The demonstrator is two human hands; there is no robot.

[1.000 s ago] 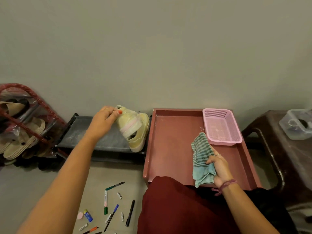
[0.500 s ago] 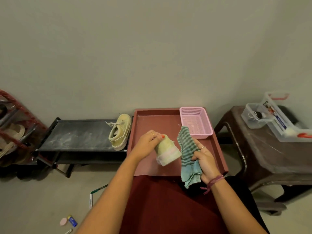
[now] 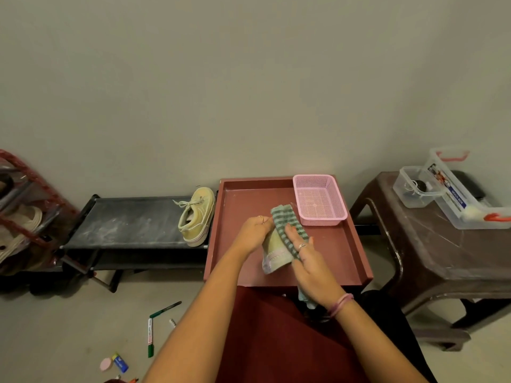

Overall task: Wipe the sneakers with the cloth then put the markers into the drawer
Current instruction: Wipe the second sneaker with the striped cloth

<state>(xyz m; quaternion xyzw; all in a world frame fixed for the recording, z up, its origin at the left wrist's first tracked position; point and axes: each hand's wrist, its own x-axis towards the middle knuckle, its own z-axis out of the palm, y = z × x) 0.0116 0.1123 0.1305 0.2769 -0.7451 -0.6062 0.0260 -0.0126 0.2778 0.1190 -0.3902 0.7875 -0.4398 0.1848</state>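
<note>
Over the red drawer (image 3: 243, 194), my left hand (image 3: 253, 229) grips a pale yellow sneaker (image 3: 273, 257) by its upper end, sole end toward me. My right hand (image 3: 305, 258) presses a green striped cloth (image 3: 284, 218) flat against the sneaker's side, and the cloth's tail hangs below my wrist. The second yellow sneaker (image 3: 197, 217) rests on its side on the black low rack (image 3: 132, 225), at its right end. Markers lie on the floor at lower left: a green-capped white one (image 3: 150, 338) and a thin green pen (image 3: 166, 309).
A pink mesh basket (image 3: 319, 200) sits in the drawer's far right corner. A brown plastic stool (image 3: 431, 244) to the right carries clear plastic boxes (image 3: 456, 194). A red shoe rack (image 3: 25, 217) with sandals stands at far left. A small blue object (image 3: 120, 362) lies on the floor.
My left hand carried one sneaker from the black rack over the drawer. My right hand brought the cloth up onto the sneaker's side. The view shifted right.
</note>
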